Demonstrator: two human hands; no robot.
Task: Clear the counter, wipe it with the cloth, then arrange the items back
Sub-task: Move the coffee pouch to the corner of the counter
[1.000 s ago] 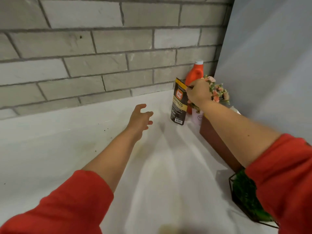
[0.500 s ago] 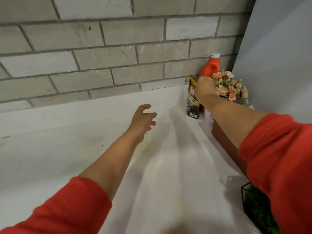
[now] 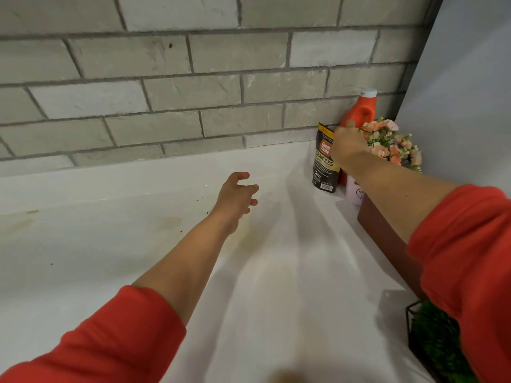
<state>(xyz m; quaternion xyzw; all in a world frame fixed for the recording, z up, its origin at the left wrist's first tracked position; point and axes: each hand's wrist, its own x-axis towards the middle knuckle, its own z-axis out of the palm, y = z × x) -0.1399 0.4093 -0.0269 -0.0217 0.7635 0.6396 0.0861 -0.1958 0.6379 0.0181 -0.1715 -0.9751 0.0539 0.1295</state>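
Observation:
A black coffee granules pouch (image 3: 325,164) stands upright on the white counter (image 3: 138,244) near the far right corner. My right hand (image 3: 349,146) lies against the pouch's upper right corner with the thumb raised; its fingers are hidden, so a grip does not show. Behind the hand stands a red bottle (image 3: 364,110) with a white cap. My left hand (image 3: 235,199) hovers over the middle of the counter, fingers loosely spread, holding nothing. No cloth is in view.
Pink flowers (image 3: 392,146) in a pale pot (image 3: 354,193) sit beside the pouch. A brown box (image 3: 387,239) runs along the grey right wall, with a green plant in a black wire frame (image 3: 431,344) nearer me. Brownish stains and dark specks mark the counter. A brick wall backs it.
The view has shifted left and down. My right hand stays at the pouch's top, its thumb now lifted. My left hand has hardly moved.

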